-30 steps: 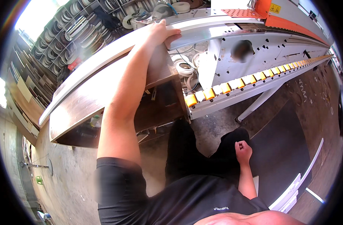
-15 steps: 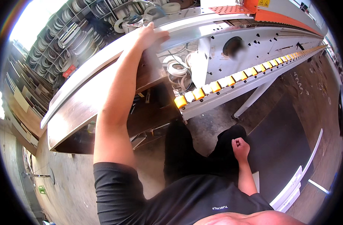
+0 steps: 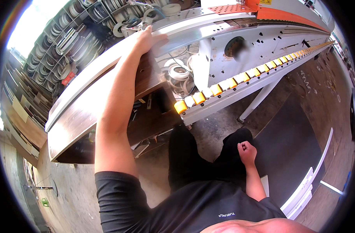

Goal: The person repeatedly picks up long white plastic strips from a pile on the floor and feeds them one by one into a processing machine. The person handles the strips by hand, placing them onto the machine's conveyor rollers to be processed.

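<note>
My left arm reaches forward over a long white strip-like board (image 3: 86,79), which lies on top of a dark brown cabinet (image 3: 78,124) and runs toward the machine. My left hand (image 3: 143,40) rests on the board with its fingers stretched along it; some fingertips are hard to make out against the shiny metal bed (image 3: 189,35). Down by my right knee, my right hand (image 3: 247,153) is curled into a loose fist, touching no board or machine part. No object shows between its fingers.
A rail with yellow rollers (image 3: 216,90) extends rightward from the cabinet. Behind it stands the white machine body (image 3: 255,50) with an orange guard (image 3: 286,19). Edging coils (image 3: 179,72) lie beneath. Racked rolls (image 3: 70,42) fill the back left; white strips (image 3: 301,194) lie at lower right.
The white board has slid slightly right relative to the cabinet under my left hand. The view has shifted a little. My right hand stays curled by my knee.
</note>
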Demonstrator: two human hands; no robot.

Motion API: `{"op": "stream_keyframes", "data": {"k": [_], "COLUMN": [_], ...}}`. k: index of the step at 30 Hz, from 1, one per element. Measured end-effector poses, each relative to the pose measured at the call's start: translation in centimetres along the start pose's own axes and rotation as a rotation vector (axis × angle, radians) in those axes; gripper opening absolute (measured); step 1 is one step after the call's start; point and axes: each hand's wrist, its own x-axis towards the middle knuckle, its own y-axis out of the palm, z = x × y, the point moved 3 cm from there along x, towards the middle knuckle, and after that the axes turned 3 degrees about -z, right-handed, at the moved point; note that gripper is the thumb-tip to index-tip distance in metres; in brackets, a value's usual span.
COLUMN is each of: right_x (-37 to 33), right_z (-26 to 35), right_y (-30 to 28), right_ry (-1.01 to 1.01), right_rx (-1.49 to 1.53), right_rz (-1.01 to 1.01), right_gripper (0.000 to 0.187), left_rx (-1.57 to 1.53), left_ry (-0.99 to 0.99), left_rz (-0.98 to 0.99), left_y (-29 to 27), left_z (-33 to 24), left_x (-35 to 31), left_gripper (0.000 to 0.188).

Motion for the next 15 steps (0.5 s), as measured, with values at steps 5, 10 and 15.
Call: {"op": "stream_keyframes", "data": {"k": [5,10,15], "right_x": [0.05,0.0,0.12], "right_z": [0.3,0.33,0.28], "right_y": [-0.05,-0.12,0.02], "right_ry": [-0.005,-0.005,-0.025], "right_rx": [0.008,0.0,0.007], "right_rz": [-0.001,0.0,-0.007], "right_gripper": [0.02,0.02,0.02], "left_rx": [-0.006,0.014,0.019], "left_ry": [0.019,0.02,0.008], "left_rz": [-0.037,-0.011,-0.002], "left_y": [0.34,-0.06,-0.18], "left_z": [0.45,0.06,0.13], "left_x": [0.01,-0.12,-0.24], "left_gripper": [0.063,0.061,0.061]}}
